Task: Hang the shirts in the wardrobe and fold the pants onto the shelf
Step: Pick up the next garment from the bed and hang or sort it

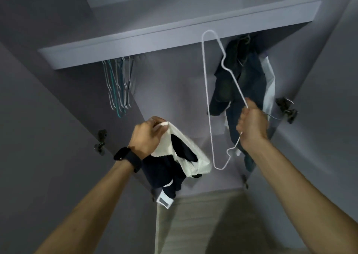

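The light is dim and cool, laying a violet-grey cast over the matt grey wardrobe doors (48, 99). The white panels of the navy-and-white shirt (174, 153) and the thin white wire hanger (206, 79) catch the most light. Behind the dark blue hanging clothes (242, 83) the recess sinks into shadow. The wide lens bows the pale grey shelf edge (155, 39). Everything looks soft; my right hand (251, 124) is smeared.
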The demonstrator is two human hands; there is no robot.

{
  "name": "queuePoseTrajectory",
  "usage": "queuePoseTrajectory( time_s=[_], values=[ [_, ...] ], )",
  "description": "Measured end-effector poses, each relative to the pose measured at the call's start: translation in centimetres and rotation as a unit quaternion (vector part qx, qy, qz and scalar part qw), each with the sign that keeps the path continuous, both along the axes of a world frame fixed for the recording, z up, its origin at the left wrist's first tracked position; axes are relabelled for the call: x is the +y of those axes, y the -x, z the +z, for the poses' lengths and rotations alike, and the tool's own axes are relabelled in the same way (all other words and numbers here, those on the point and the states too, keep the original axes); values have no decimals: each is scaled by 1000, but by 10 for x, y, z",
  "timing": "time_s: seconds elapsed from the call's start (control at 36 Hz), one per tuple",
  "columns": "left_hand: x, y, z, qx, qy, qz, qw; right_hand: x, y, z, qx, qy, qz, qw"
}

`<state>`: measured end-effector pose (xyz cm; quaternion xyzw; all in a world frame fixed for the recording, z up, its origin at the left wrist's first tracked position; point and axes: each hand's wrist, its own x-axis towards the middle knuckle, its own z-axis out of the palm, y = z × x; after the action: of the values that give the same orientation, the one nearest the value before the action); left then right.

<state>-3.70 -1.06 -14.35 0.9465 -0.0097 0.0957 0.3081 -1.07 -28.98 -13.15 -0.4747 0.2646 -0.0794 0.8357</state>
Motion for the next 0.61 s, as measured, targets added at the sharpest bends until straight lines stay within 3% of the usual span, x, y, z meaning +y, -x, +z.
queuePoseTrajectory(
  time_s=[0.17, 0.33, 0.47, 0.61],
  values=[
    [-4, -9, 43, 15, 101, -10, 995, 29, 6, 32, -120, -126, 31, 984],
    [-16, -8, 96, 6, 254, -97, 962, 69, -25, 42, -146, -108, 31, 983],
    [1, -6, 136, -20, 291, -136, 947, 85, -48, 24, -126, 14, 73, 989],
    [25, -4, 151, -47, 268, -112, 956, 76, -56, 7, -133, 206, 114, 963]
  ],
)
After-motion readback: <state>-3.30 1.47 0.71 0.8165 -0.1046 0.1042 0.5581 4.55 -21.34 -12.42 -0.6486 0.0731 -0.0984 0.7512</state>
